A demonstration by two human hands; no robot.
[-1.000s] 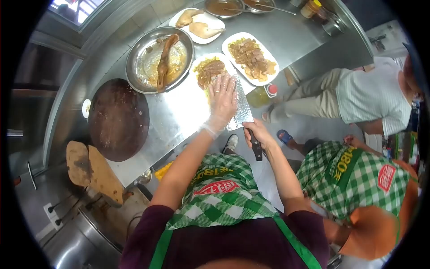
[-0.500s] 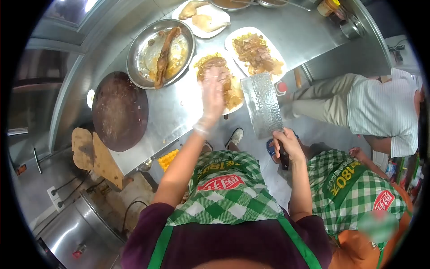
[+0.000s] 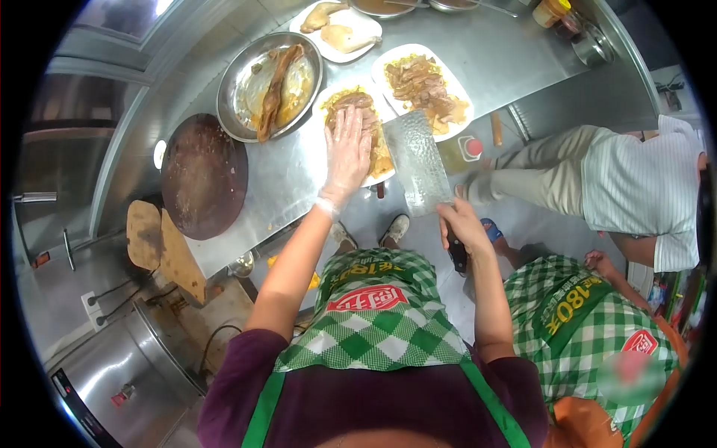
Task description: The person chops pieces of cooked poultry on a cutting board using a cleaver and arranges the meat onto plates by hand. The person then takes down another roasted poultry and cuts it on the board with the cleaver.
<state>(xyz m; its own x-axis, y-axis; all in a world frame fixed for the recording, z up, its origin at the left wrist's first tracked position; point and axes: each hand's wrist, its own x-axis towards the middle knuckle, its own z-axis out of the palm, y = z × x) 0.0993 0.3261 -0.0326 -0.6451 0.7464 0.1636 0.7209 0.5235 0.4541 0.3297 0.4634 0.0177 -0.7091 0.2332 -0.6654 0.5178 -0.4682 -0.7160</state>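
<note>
My left hand [image 3: 348,153], in a clear plastic glove, lies flat with fingers stretched over sliced meat [image 3: 379,153] on a white plate [image 3: 371,181]. My right hand [image 3: 464,228] grips the dark handle of a cleaver [image 3: 420,160], whose broad hammered blade points up and left, just right of that plate. A second white plate [image 3: 464,98] of sliced meat stands beyond, up and to the right. To the upper left a round steel pan [image 3: 237,71] holds a long brown piece of meat [image 3: 278,93] in some liquid.
A round dark chopping block [image 3: 204,175] stands at the left. Poultry pieces lie on a white plate [image 3: 358,54] at the back, near bowls and jars. At right are a person in a checked apron [image 3: 582,321] and another in light trousers [image 3: 549,168].
The cleaver came out from beside my left hand, swung right, then moved slightly back left. My left hand lifted and is now pressed on the meat again, a little further left.
</note>
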